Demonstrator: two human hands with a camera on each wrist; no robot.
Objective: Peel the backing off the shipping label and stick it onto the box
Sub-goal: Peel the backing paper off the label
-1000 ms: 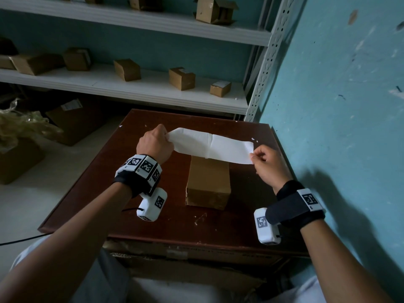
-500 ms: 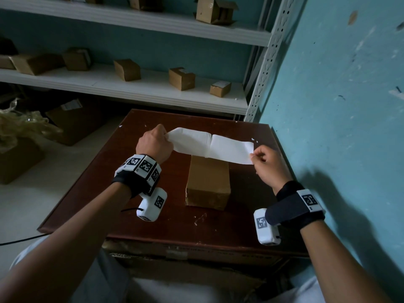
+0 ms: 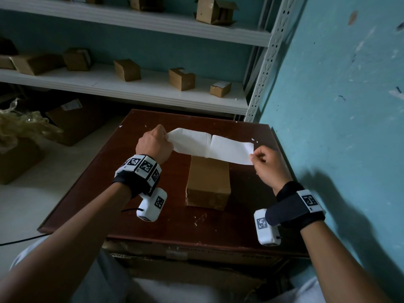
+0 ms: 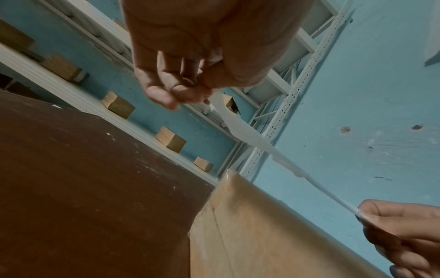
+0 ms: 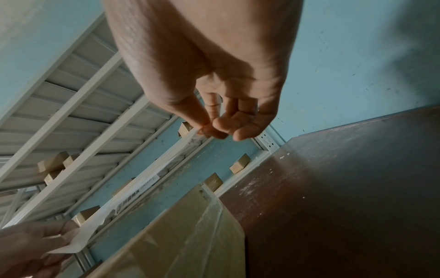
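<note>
A long white shipping label (image 3: 211,145) is stretched flat in the air above the far end of a brown cardboard box (image 3: 208,182) on the dark wooden table (image 3: 109,182). My left hand (image 3: 154,144) pinches its left end; my right hand (image 3: 265,164) pinches its right end. A crease crosses the strip near the middle. The left wrist view shows the label (image 4: 250,135) edge-on, running from my left hand (image 4: 190,92) to my right hand (image 4: 385,231) over the box (image 4: 262,235). The right wrist view shows printed text on the label (image 5: 142,184), pinched by my right hand (image 5: 209,129) above the taped box (image 5: 190,235).
A teal wall (image 3: 338,106) stands close on the right of the table. White metal shelves (image 3: 142,88) behind hold several small cardboard boxes. Larger cartons and crumpled plastic (image 3: 19,125) sit on the floor at left. Small paper scraps (image 3: 200,218) lie on the table near the front.
The label has been pulled slightly flatter and straighter between both hands; the hands have barely moved.
</note>
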